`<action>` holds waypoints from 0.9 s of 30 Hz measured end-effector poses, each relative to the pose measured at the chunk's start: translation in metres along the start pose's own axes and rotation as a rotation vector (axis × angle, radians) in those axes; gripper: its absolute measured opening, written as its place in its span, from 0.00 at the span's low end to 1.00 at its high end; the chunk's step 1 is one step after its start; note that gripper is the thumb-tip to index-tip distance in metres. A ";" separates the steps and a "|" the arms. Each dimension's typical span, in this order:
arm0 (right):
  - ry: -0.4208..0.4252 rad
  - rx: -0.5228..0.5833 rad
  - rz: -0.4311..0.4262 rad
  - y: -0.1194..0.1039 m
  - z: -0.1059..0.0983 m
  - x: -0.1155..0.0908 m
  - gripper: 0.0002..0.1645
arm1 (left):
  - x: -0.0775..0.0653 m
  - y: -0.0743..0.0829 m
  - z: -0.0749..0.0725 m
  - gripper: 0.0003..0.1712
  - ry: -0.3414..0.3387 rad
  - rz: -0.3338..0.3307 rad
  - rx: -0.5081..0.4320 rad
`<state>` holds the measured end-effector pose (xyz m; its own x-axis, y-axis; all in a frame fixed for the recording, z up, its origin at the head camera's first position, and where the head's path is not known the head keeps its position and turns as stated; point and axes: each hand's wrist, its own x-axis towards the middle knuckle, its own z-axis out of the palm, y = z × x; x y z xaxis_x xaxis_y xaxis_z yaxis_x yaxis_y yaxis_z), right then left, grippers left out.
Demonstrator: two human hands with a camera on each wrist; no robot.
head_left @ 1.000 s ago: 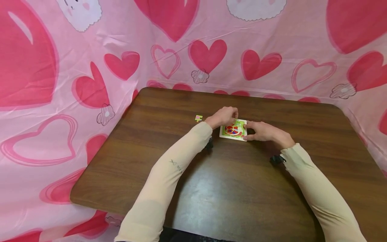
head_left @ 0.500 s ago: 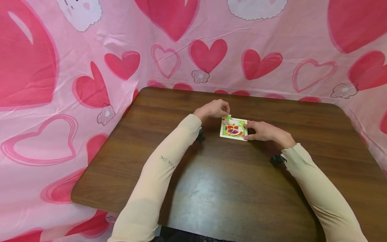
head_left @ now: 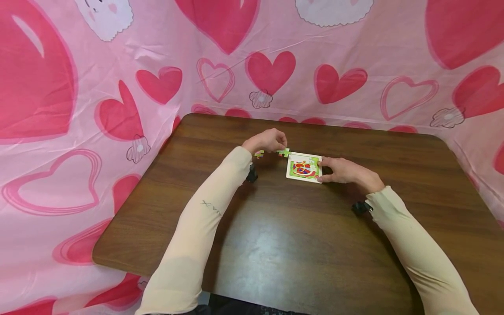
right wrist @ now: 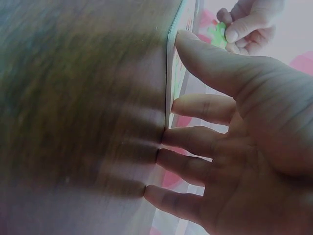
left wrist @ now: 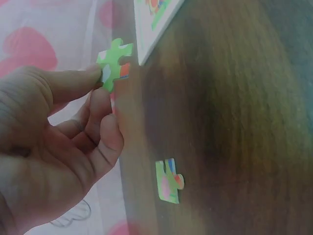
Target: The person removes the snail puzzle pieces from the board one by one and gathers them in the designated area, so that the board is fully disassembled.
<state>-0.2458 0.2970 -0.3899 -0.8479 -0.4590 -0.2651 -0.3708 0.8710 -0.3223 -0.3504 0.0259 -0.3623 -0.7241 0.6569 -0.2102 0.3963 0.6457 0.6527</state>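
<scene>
My left hand (head_left: pixel 267 140) pinches a green jigsaw piece (left wrist: pixel 112 66) between thumb and fingers, just left of the puzzle board's far left corner. The piece has white patches and a bit of red at one edge. The square puzzle board (head_left: pixel 303 180) has a white frame and a picture in red, blue and yellow on green; a bare pale patch shows at its far left. My right hand (head_left: pixel 344 170) rests at the board's right edge, thumb and index fingertip touching it, the other fingers (right wrist: pixel 190 139) spread with their tips on the table.
A second jigsaw piece (left wrist: pixel 168 181), green with pink, lies on the table to the left of the board, partly behind my left hand in the head view. The brown wooden table (head_left: pixel 315 245) meets a pink heart-patterned cloth (head_left: pixel 342 52) at its back and left.
The left hand has lifted the green jigsaw piece from the board's far left part and carried it left, off the board. The right hand has stayed at the board's edge.
</scene>
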 end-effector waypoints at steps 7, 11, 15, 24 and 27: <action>-0.003 0.007 0.000 0.000 0.000 -0.001 0.41 | -0.002 -0.012 -0.001 0.05 0.004 -0.029 -0.093; -0.006 0.010 0.004 0.000 0.000 -0.001 0.41 | -0.004 -0.021 0.002 0.05 0.023 -0.053 -0.103; -0.006 0.012 0.006 0.001 0.001 -0.001 0.42 | -0.005 -0.031 0.004 0.05 0.036 -0.085 -0.145; -0.006 0.017 0.014 0.000 0.001 -0.001 0.43 | -0.010 -0.046 0.005 0.07 0.071 -0.082 -0.137; -0.006 0.020 0.016 0.000 0.000 -0.001 0.43 | -0.011 -0.046 0.003 0.07 0.077 -0.081 -0.115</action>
<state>-0.2445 0.2976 -0.3900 -0.8515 -0.4459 -0.2760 -0.3492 0.8748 -0.3359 -0.3587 -0.0103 -0.3922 -0.7942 0.5695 -0.2119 0.2707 0.6438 0.7157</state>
